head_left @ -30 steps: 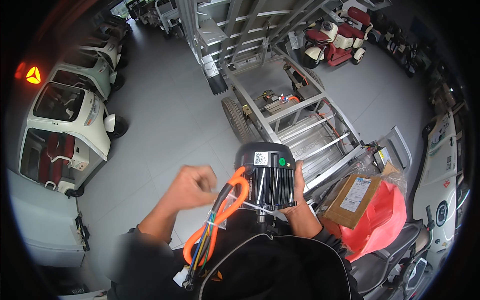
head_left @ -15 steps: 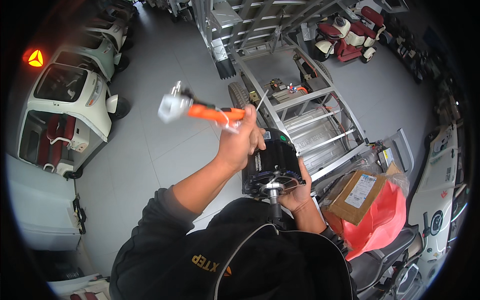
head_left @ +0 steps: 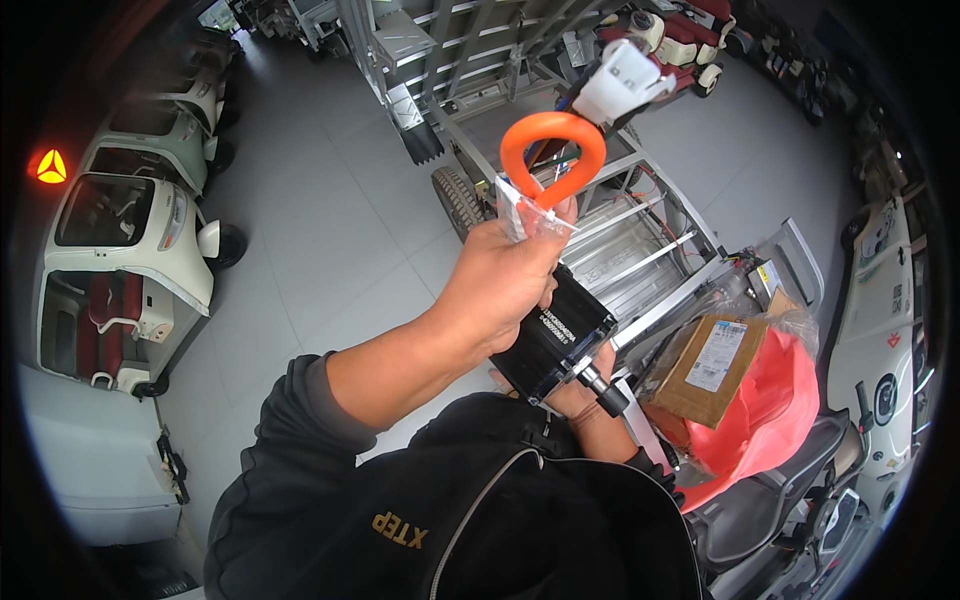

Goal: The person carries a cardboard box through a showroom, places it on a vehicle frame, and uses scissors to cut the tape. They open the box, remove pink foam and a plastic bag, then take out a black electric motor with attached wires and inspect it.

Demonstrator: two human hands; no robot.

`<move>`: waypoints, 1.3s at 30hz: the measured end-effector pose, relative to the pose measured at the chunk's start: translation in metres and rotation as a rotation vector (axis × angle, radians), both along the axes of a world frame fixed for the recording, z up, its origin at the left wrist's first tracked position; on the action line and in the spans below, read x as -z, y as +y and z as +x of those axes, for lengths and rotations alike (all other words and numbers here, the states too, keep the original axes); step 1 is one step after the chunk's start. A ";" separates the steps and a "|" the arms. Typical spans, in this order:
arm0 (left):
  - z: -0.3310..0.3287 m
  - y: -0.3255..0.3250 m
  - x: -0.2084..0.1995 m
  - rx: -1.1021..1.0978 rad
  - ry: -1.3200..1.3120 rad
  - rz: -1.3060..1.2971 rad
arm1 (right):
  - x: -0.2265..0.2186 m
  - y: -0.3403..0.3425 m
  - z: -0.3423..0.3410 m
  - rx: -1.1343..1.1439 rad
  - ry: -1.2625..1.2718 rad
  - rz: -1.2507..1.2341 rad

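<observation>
A black cylindrical electric motor (head_left: 560,338) is held in front of my chest, its metal shaft (head_left: 603,392) pointing down and to the right. My left hand (head_left: 488,285) is closed around thick orange cable (head_left: 552,122) above the motor; the cable bends in a loop over the fist. Clear plastic wrapping (head_left: 516,212) shows by the thumb. Past the loop, a white connector (head_left: 622,82) sticks up, with dark wires beside it. From below and the right, my right hand (head_left: 585,390) supports the motor; its fingers are mostly hidden behind it.
Ahead stands a bare metal vehicle frame (head_left: 690,268) with a tyre (head_left: 457,203) at its left. At the right, a cardboard box (head_left: 700,370) rests on a pink-red plastic part (head_left: 775,400) over a black seat (head_left: 770,515). Small white vehicles (head_left: 120,215) line the left.
The orange cable and white connector have swung from the left to up and right, now showing a loop. The motor has turned, so its shaft points more to the right.
</observation>
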State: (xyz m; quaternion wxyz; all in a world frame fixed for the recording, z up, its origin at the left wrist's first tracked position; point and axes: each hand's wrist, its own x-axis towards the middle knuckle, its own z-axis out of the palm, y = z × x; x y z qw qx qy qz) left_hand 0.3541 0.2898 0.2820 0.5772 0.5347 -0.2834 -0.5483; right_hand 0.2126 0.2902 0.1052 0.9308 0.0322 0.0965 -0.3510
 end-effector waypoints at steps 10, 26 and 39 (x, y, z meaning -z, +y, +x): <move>0.004 0.013 -0.017 0.349 0.088 -0.046 | -0.013 0.001 0.000 0.086 -0.409 -0.244; 0.012 0.032 -0.017 0.554 0.105 -0.190 | -0.008 0.003 -0.010 -0.038 -0.237 0.053; 0.017 0.026 -0.011 0.538 0.129 -0.223 | -0.004 -0.003 -0.005 -0.097 -0.329 0.000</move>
